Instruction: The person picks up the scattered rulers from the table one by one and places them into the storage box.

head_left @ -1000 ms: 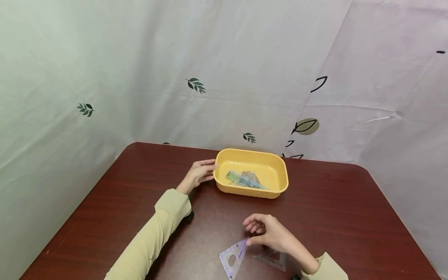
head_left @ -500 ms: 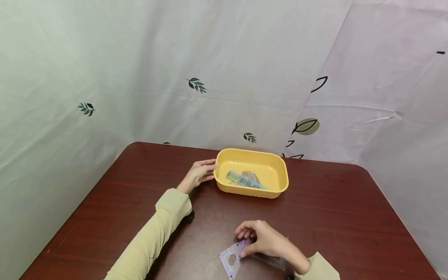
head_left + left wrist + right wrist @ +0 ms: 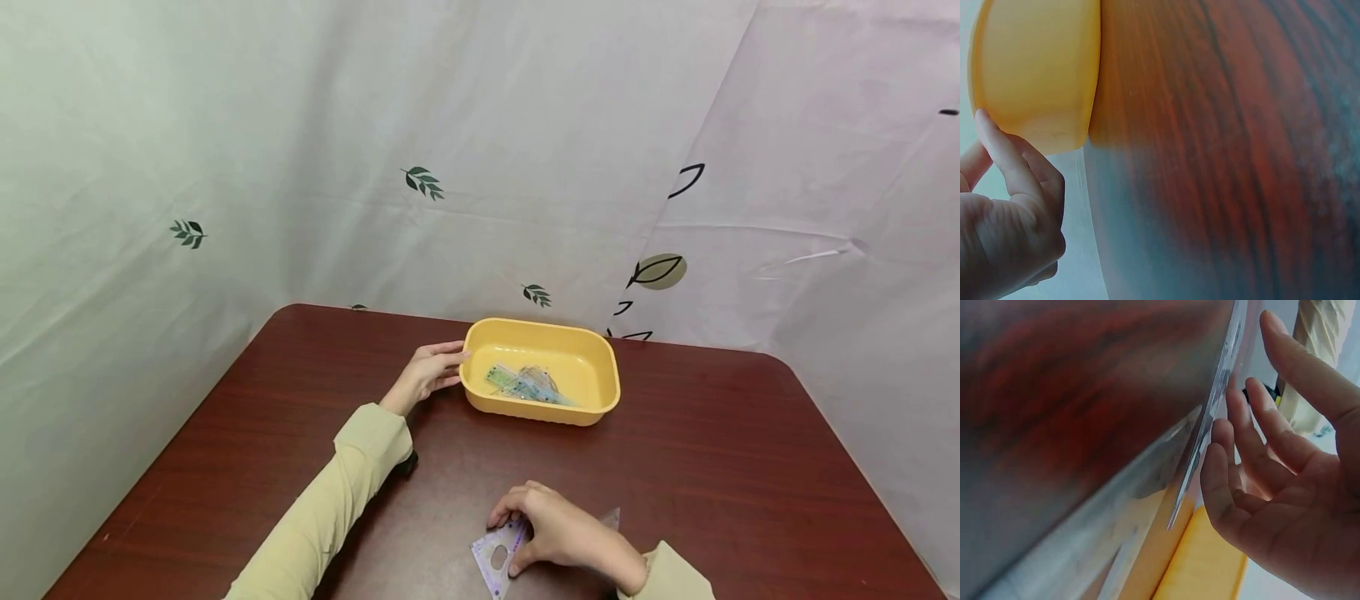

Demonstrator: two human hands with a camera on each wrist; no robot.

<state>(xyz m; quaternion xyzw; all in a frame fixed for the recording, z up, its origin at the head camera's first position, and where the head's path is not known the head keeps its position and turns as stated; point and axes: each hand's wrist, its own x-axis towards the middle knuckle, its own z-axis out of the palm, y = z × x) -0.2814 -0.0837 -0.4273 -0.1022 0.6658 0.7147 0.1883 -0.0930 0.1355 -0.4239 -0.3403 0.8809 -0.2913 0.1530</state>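
Observation:
My left hand [image 3: 426, 375] holds the left end of a yellow basin [image 3: 540, 411], with one fingertip over the rim. Inside the basin lie a green-tinted ruler [image 3: 501, 375], a bluish clear ruler [image 3: 536, 390] and a round clear piece that may be a protractor [image 3: 546, 377]. Near the front, my right hand [image 3: 562, 529] is low over a clear set square with purple markings [image 3: 491, 557]. Thumb and fingers are spread apart about its upper corner. In the right wrist view the fingers [image 3: 1250, 434] bend loosely beside a clear plate's edge. Another clear set square [image 3: 611, 518] is mostly hidden behind the right hand.
The dark red-brown wooden table [image 3: 300, 375] has rounded far corners. Behind it hangs a pale cloth [image 3: 480, 150] with printed leaves, close to the basin's far side. The left sleeve [image 3: 315, 517] crosses the table's left half.
My right hand has moved left and toward me, further over the purple-marked set square, and it now covers most of the other one. The left hand and basin have stayed put.

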